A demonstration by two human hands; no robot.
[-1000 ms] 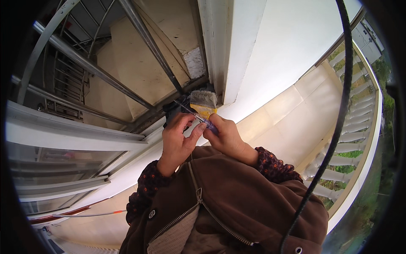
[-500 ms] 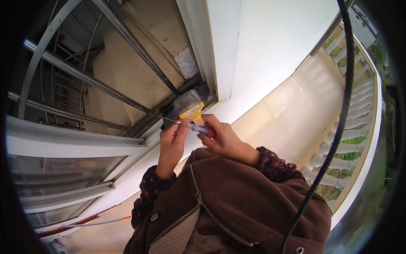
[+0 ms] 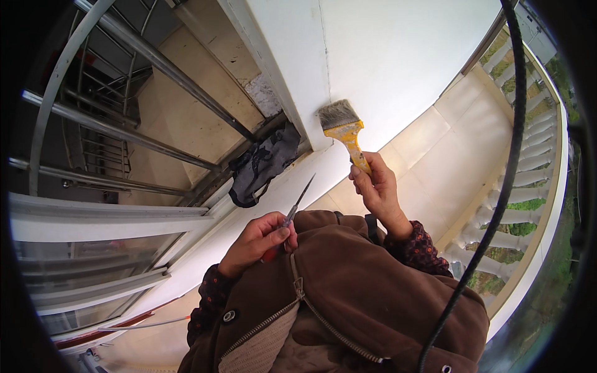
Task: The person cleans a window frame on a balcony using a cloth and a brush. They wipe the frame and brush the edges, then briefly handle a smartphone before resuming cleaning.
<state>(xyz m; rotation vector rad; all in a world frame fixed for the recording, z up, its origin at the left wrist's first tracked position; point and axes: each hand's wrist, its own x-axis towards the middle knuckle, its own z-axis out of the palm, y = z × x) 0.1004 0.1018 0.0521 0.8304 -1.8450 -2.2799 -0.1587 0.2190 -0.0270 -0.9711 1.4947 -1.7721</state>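
- The two hands are held apart, each wrapped around its own tool.
- A slim screwdriver (image 3: 291, 214) is gripped in the left hand (image 3: 264, 239), its clear handle, red at the lower end, pinched between thumb and curled fingers; its thin metal shaft is pointed up and to the right.
- A flat brush (image 3: 346, 133) is held by its yellow handle in the right hand (image 3: 378, 186), with the grey bristles uppermost and tilted to the left; pale smears are seen on the yellow part.
- The bristles are seen against the white wall (image 3: 385, 50); whether the wall is touched by them cannot be told.
- A dark, crumpled bag-like bundle (image 3: 264, 161) is left on the sill beside the lower ends of the metal bars (image 3: 180, 78), to the left of the brush and above the left hand.
- A brown jacket (image 3: 367, 280) is worn, with patterned cuffs shown at both wrists.
- The right side is crossed by a black cable (image 3: 497, 196), beyond which a white balustrade (image 3: 525, 194) is seen.
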